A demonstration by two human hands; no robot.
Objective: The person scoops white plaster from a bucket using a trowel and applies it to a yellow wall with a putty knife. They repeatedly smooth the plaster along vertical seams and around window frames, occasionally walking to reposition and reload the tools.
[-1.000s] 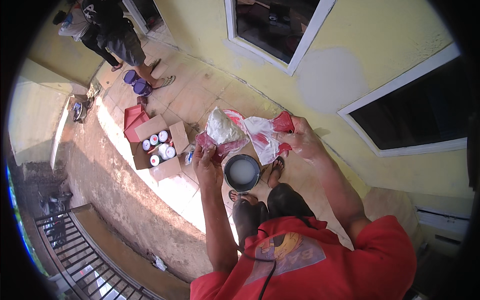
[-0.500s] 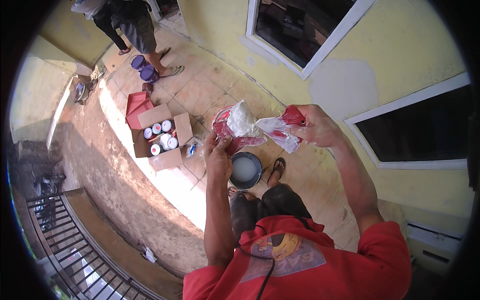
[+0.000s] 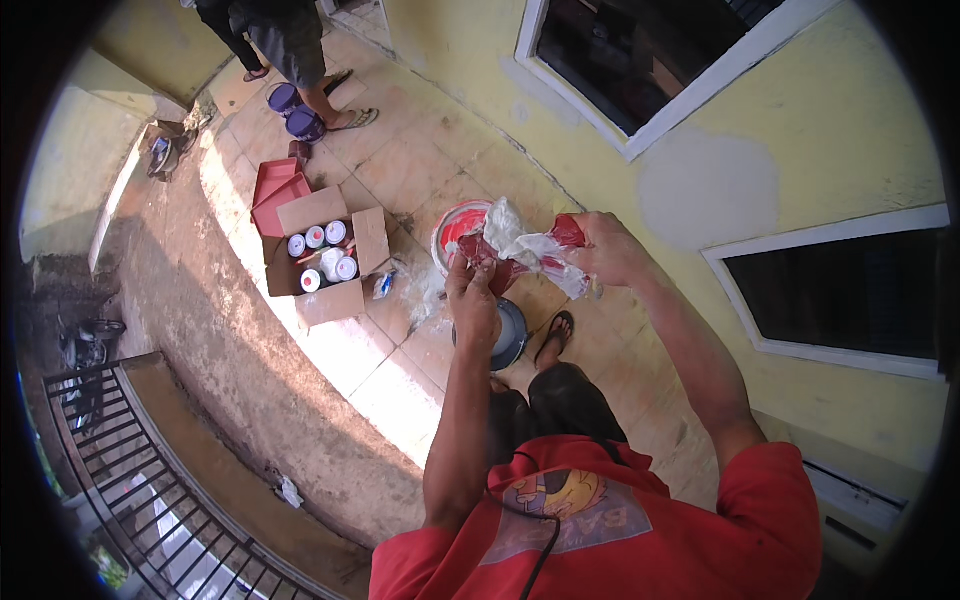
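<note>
both hands are grasping. the left hand point(image 3: 474, 300) pinches the left scraper point(image 3: 507, 276), a broad red one, with the thumb on its near side; the right hand point(image 3: 612, 252) grips the right scraper point(image 3: 568, 232) by its red end. a ragged lump of white paste point(image 3: 505, 225) lies on the left scraper and stretches across to the right one, whose blade is smeared with it.

both scrapers are up in the air over the tiled floor point(image 3: 420, 140), between its wall-side edge and its sunlit edge, and partly hide the pail point(image 3: 521, 347) standing there.

the scrapers look light and thin, likely a little springy at the blade. the paste looks soft, wet and heavy enough to sag, so a tilted blade could drop some. smeared red faces would be slippery: best to hold each scraper by the clean end opposite the load, thumb flat on one side and fingers spread under the other, keeping the blade near level.
</note>
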